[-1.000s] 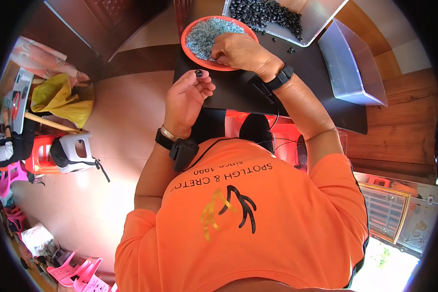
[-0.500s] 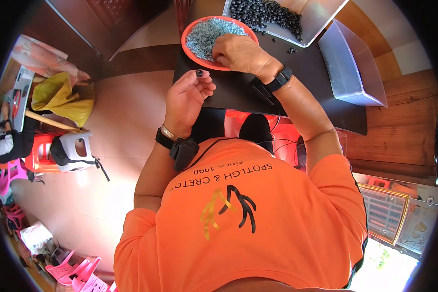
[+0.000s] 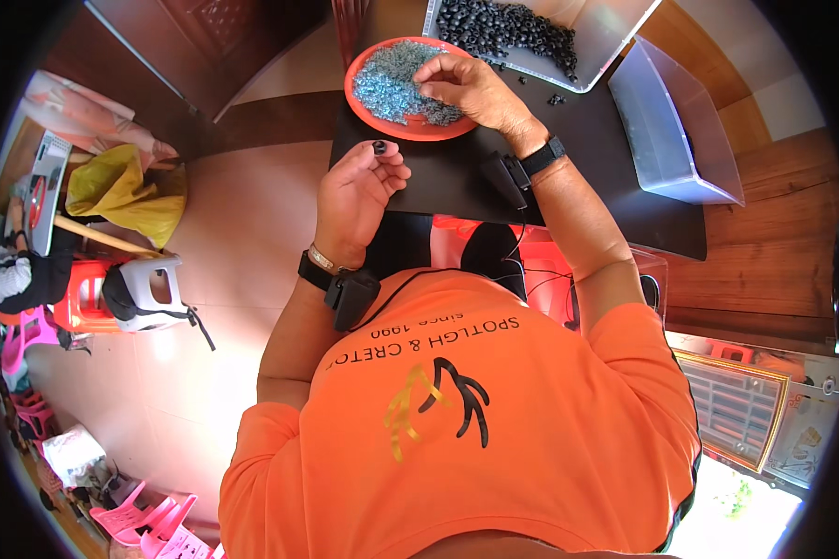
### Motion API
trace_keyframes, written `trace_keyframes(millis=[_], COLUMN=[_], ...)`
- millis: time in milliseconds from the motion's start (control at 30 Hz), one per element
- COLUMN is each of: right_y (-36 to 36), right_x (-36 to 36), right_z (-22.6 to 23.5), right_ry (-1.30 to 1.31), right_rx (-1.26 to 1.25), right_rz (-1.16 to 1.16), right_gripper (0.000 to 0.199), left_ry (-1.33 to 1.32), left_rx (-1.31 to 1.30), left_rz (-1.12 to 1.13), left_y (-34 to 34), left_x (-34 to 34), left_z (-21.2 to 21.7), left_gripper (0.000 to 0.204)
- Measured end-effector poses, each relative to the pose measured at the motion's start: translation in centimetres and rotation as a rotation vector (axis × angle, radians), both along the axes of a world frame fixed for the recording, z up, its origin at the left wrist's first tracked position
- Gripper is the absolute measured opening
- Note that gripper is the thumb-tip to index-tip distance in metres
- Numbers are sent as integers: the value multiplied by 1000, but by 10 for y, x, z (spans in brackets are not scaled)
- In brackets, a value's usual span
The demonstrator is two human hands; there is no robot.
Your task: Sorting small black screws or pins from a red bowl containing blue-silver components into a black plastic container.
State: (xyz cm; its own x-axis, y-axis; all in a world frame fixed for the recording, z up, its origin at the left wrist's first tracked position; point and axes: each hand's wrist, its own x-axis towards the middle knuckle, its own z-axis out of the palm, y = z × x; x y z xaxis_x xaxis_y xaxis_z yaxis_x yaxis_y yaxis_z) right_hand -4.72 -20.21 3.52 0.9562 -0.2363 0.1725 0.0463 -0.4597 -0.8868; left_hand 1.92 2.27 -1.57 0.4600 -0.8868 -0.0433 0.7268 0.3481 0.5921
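Observation:
My left hand (image 3: pixel 359 191) is raised at the table's near edge, palm up with curled fingers. Its thumb and forefinger pinch a small black plastic part (image 3: pixel 379 147). Over the right side of a round red-orange tray (image 3: pixel 362 110) is my right hand (image 3: pixel 471 91), with thumb and forefinger brought close together. Whatever lies between those fingertips is too small to make out. Small shiny silver-blue metal pieces (image 3: pixel 387 79), which look like screws, fill the tray.
Black parts (image 3: pixel 508 33) fill a clear plastic bin (image 3: pixel 606 42) behind the tray; a few lie loose on the dark table (image 3: pixel 587 158). A second translucent bin (image 3: pixel 657 130) stands at the right. Cables hang below my right wrist. Another person (image 3: pixel 28 270) is at the far left.
My right hand has lifted from the metal pieces and turned, its fingertips now showing above them. The tray has shifted slightly down and left. My left hand still pinches the black part.

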Motion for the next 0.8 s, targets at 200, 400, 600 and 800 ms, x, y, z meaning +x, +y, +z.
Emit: trace_keyframes(millis=[200,400,600,800], right_y=[-7,-5,-2,3], right_x=[0,-7,-13,-21], right_z=[-5,-1,6,16], right_ry=[-62,-20,-96,-192], right_rx=[212,415,391,359], right_rz=[82,86,62,125], right_gripper=[21,21,20,18], left_ry=[6,-32,-59,-120], left_rx=[13,29,34,-34], left_rz=[9,-29,-69,-9], left_y=[0,-1,-8,-22], left_x=[-1,3,1,1], left_z=[2,3,18,37], left_gripper=[23,22,24,24])
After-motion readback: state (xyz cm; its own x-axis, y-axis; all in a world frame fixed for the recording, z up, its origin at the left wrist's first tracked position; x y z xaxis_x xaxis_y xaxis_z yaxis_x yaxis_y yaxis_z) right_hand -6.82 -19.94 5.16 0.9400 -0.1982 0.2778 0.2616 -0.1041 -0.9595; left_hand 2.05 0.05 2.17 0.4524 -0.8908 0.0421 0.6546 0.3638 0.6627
